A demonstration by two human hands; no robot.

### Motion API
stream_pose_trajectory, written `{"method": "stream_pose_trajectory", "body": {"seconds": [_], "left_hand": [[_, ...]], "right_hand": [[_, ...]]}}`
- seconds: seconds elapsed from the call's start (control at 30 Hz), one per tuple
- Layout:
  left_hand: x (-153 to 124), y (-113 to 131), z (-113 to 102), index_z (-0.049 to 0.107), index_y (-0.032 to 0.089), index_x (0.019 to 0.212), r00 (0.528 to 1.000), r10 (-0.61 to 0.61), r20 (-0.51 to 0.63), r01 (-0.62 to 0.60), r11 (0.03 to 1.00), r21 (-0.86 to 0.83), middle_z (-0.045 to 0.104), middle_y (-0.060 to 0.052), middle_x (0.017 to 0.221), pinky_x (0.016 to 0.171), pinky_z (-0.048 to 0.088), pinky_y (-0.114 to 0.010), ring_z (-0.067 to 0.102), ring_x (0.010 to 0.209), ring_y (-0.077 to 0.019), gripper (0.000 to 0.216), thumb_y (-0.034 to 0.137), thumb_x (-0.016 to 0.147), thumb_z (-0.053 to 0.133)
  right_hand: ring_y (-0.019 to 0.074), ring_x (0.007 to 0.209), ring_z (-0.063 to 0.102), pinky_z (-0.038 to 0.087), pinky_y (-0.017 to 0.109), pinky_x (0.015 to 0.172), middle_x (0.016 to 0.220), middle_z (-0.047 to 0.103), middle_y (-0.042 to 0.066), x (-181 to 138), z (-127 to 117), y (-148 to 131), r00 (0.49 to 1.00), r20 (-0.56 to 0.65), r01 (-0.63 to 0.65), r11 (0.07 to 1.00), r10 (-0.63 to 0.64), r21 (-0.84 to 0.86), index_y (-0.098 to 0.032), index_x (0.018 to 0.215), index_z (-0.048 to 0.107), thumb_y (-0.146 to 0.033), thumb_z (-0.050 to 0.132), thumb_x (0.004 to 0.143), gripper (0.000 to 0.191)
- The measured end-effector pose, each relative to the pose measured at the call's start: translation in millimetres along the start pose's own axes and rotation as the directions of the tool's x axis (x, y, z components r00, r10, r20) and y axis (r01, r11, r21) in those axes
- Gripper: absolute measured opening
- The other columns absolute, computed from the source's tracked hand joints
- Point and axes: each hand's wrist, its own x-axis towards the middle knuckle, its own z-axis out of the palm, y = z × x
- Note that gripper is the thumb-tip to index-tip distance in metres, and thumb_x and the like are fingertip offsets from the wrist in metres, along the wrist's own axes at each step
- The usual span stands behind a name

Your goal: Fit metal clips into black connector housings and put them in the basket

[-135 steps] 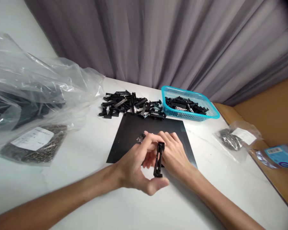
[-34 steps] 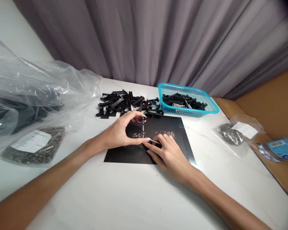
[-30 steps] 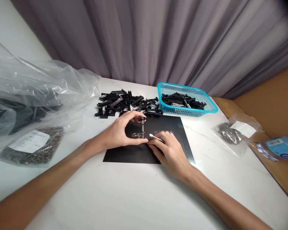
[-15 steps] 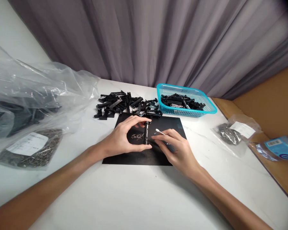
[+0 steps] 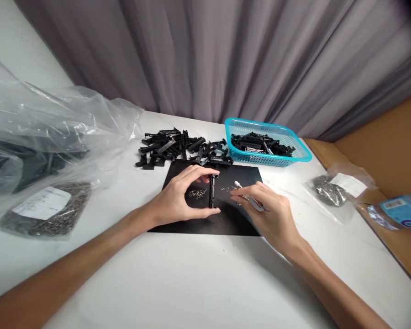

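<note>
My left hand grips a narrow black plastic part by its two ends, thumb at the near end and fingers at the far end. To its right, my right hand pinches a thin white-tipped stick that looks like a cotton swab; its fingertips may also hold something too small to make out. Both hands are over a black mat. One pile of tiny metal pieces lies beside the left hand. More small metal pieces are scattered by the right fingertips, partly hidden.
Behind the mat lies a heap of black plastic parts. A blue basket holds more. Bags of small metal pieces stand left and right. A large clear plastic bag spreads at left; a grey curtain hangs behind.
My right hand has moved right, away from the black part, carrying the white-tipped stick. My left hand still holds the part, which now shows a darker side.
</note>
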Motion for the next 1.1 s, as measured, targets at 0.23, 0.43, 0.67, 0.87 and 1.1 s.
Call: {"method": "stream_pose_trajectory", "body": {"seconds": [0.23,0.43,0.67,0.87,1.1], "left_hand": [[-1.6,-1.4,2.0,0.055,0.025,0.136,1.000,0.002,-0.008,-0.002,1.000,0.008,0.063,-0.007,0.121,0.097,0.056,-0.040,0.062,0.105,-0.0226,0.068,0.040,0.078,0.087],[-1.4,-1.0,1.9,0.055,0.026,0.139,0.998,0.055,0.000,-0.055,0.996,0.064,0.065,-0.008,0.124,0.101,0.053,-0.042,0.063,0.109,-0.0243,0.066,0.035,0.081,0.084],[-2.6,-1.4,2.5,0.054,0.027,0.141,0.997,0.076,-0.003,-0.075,0.990,0.121,0.065,-0.008,0.127,0.105,0.050,-0.045,0.064,0.111,-0.0258,0.066,0.030,0.081,0.082],[-2.3,-2.7,1.5,0.053,0.026,0.141,0.997,0.079,-0.013,-0.077,0.989,0.123,0.065,-0.008,0.128,0.106,0.050,-0.043,0.064,0.110,-0.0248,0.065,0.029,0.082,0.081],[-1.9,-2.9,0.5,0.056,0.026,0.138,0.996,0.069,-0.060,-0.060,0.988,0.145,0.066,-0.007,0.124,0.101,0.051,-0.042,0.065,0.102,-0.0239,0.062,0.030,0.081,0.080]], "right_hand": [[0.0186,0.081,0.064,0.049,0.034,0.074,0.091,0.075,0.001,-0.2,7.6,-6.4,0.988,0.110,-0.126,0.976,0.107,0.180,-0.024,0.096,0.071,-0.021,0.067,0.099,0.006],[0.0180,0.083,0.063,0.046,0.034,0.077,0.093,0.074,0.001,-0.9,15.8,-10.0,0.969,0.180,-0.220,0.930,0.172,0.295,-0.025,0.095,0.070,-0.029,0.065,0.101,0.009],[0.0191,0.086,0.062,0.044,0.034,0.080,0.092,0.073,0.002,-2.0,18.8,-11.5,0.966,0.201,-0.220,0.924,0.162,0.314,-0.024,0.094,0.071,-0.031,0.067,0.100,0.010],[0.0185,0.085,0.062,0.045,0.034,0.077,0.094,0.073,0.003,-2.1,22.2,-11.6,0.969,0.164,-0.227,0.920,0.183,0.321,-0.023,0.094,0.071,-0.030,0.067,0.100,0.011],[0.0185,0.082,0.062,0.047,0.034,0.074,0.094,0.073,0.003,-1.0,23.7,-17.0,0.966,0.129,-0.256,0.911,0.225,0.324,-0.023,0.092,0.071,-0.030,0.066,0.100,0.012]]}}
